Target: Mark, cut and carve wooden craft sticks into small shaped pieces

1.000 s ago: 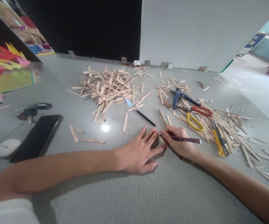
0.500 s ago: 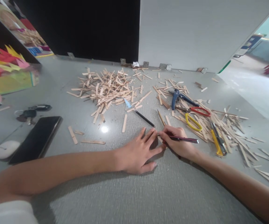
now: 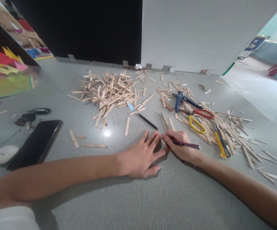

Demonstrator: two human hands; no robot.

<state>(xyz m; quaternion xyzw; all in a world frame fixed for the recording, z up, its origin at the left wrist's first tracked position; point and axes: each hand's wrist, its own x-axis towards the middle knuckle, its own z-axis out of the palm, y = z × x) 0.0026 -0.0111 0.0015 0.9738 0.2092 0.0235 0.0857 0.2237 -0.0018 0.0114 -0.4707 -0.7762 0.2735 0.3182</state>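
My left hand (image 3: 142,155) lies on the grey table with its fingers spread, the fingertips close to my right hand. Between the two hands a bit of wooden stick (image 3: 164,142) shows under the fingers, mostly hidden. My right hand (image 3: 181,145) is closed around a dark pen (image 3: 185,144), its tip pointing left toward the left fingertips. Just beyond the left fingers rests a black pencil (image 3: 148,121). A loose stick (image 3: 164,120) and another pale stick (image 3: 172,124) lie above my right hand.
A heap of ice-cream sticks (image 3: 112,89) lies ahead. To the right are blue-handled pliers (image 3: 178,101), scissors (image 3: 197,124) and a yellow cutter (image 3: 221,143) among more sticks. On the left are a phone (image 3: 36,143), keys (image 3: 29,118) and a white mouse (image 3: 3,154). An upright board (image 3: 188,35) stands behind.
The view has shifted slightly, so things sit a little further left. The pen's rear end has dipped slightly; both hands stay in nearly the same place.
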